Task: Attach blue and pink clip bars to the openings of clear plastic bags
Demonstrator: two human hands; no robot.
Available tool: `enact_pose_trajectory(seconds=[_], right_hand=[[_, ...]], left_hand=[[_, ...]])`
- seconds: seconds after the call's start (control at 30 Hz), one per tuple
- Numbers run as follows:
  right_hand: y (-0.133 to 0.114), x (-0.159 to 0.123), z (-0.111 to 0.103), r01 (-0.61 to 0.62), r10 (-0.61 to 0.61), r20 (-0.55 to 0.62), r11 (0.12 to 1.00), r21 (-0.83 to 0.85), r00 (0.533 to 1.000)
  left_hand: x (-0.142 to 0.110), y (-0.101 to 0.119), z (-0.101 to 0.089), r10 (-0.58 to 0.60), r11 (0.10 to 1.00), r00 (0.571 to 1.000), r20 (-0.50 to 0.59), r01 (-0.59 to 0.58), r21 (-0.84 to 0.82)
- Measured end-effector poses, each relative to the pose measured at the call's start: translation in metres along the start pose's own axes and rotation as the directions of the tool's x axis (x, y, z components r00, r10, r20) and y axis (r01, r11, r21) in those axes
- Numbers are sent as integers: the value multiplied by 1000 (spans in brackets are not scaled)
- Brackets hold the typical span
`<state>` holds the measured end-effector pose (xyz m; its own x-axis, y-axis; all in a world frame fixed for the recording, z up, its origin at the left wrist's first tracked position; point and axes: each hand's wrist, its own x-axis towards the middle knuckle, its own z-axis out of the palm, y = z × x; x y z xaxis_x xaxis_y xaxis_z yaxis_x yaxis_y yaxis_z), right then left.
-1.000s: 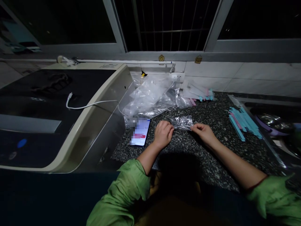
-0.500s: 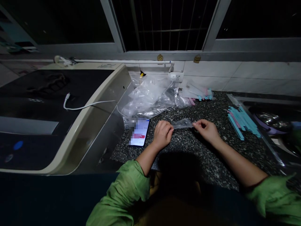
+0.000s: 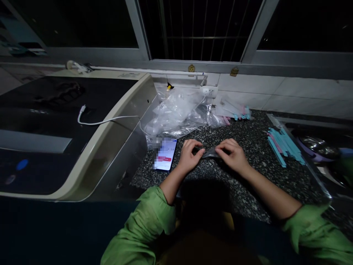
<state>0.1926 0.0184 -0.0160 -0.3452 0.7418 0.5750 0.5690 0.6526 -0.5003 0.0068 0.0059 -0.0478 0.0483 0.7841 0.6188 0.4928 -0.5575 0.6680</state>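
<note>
Our left hand (image 3: 188, 157) and right hand (image 3: 234, 157) pinch a clear plastic bag (image 3: 210, 152), likely light, limp and slippery, best held by its opposite ends.

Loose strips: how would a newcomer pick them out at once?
On the speckled counter, look right, past the right hand. The loose strips lie there in an overlapping pile, mostly blue with some pink. Unlike the bagged strips back by the tiled wall, they have no clear plastic over them.
</note>
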Motion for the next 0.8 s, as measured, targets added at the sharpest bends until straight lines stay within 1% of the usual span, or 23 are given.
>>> enact_pose_trajectory(seconds=[0.07,0.13,0.2,0.27,0.37,0.47,0.6,0.7,0.8], right_hand=[[1,2,-2,-135,138,-16,982,129,990],[2,2,-2,-271,278,7,928,254,960],[3,2,-2,-379,387,51,855,355,921],[3,1,0,-441,450,82,793,421,889],[4,1,1,-474,488,102,742,474,867],[5,2,0,-487,500,113,725,487,859],[3,4,-1,-509,505,153,707,491,850],[4,5,-1,-501,504,136,718,483,853],[5,4,-1,-466,480,92,762,450,872]], left_hand=[[2,-2,0,-67,996,996,60,70,-59],[2,-2,2,-74,989,989,128,89,-115],[2,-3,4,-51,983,988,142,75,-165],[2,-4,7,-33,978,992,122,58,-201],[1,-5,8,-43,972,993,106,66,-226],[2,-5,7,-72,967,991,115,98,-237],[3,-4,6,-87,964,984,158,123,-234],[3,-4,6,-87,963,979,186,131,-235],[3,-3,7,-88,964,975,203,135,-230]])
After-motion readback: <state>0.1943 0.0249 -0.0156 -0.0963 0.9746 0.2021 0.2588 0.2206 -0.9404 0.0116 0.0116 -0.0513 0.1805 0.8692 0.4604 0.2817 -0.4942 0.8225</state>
